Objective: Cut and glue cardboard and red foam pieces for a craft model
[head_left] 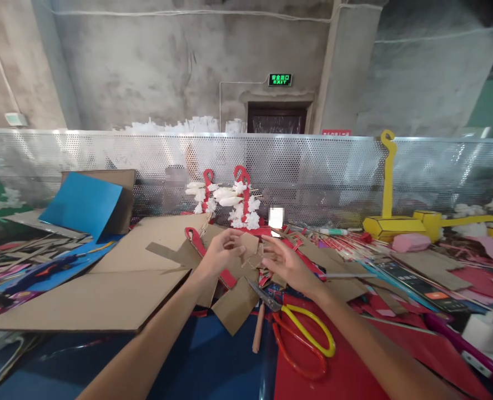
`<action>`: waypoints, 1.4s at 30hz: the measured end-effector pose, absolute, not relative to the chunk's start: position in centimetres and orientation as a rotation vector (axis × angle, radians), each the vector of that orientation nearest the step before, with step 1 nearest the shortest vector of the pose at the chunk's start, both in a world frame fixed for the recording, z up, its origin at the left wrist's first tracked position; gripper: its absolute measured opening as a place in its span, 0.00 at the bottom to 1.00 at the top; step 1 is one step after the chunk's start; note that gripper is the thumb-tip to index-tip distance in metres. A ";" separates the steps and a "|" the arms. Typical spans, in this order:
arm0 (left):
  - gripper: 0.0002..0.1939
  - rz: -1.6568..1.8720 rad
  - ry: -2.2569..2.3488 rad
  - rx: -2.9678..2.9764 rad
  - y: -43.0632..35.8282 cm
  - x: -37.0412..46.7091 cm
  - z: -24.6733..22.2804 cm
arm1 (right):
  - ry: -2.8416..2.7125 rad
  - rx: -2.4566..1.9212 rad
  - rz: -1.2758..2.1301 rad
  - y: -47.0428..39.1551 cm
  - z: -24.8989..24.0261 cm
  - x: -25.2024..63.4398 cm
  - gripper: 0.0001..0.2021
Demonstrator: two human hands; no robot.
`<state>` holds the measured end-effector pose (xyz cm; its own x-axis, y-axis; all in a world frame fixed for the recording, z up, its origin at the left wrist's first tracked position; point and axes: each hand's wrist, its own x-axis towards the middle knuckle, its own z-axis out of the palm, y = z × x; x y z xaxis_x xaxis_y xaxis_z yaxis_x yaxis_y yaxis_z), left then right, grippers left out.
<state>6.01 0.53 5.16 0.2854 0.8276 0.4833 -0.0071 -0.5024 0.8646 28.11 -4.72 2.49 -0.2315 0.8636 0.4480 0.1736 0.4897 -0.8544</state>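
Observation:
Between my hands is a small piece of brown cardboard (250,244), bent into an angular shape. My left hand (224,254) grips its left side with thumb and fingers. On the other side, my right hand (288,264) has its curled fingers and thumb at the cardboard's right edge. Scissors (277,305) with one yellow and one red handle lie just below, blades pointing up left. Beside them are a short wooden stick (258,328) and a square cardboard scrap (236,305). A red hook-ended strip (209,253) passes partly behind my left hand.
Large cardboard sheets (88,300) and a blue sheet (82,204) occupy the left. Red hooked pieces with white tufts (244,203) stand behind. To the right are a yellow hooked construction (390,222), a phone (421,286), scraps and a power strip (467,347). A perforated metal screen (321,172) closes off the back.

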 end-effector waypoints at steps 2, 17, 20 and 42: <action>0.18 1.252 0.713 1.790 -0.4 6.9 4.9 | -1.674 -0.789 0.932 -5.0 2.7 27.9 0.33; 0.28 1.204 0.834 2.344 -2.2 8.0 4.3 | -1.480 -0.721 0.928 -3.6 1.4 28.2 0.29; 0.33 1.195 0.910 2.396 -2.2 8.1 4.0 | -1.453 -0.745 0.878 -3.9 1.4 28.0 0.28; 0.38 1.086 0.612 2.294 -2.7 7.8 4.3 | -1.496 -0.649 0.815 -4.2 2.1 28.1 0.19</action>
<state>7.78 -2.74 4.30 0.5754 0.5941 0.5621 0.1729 -0.7601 0.6264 28.09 -4.21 2.10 -0.0912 0.7981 0.5955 -0.0678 0.5917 -0.8033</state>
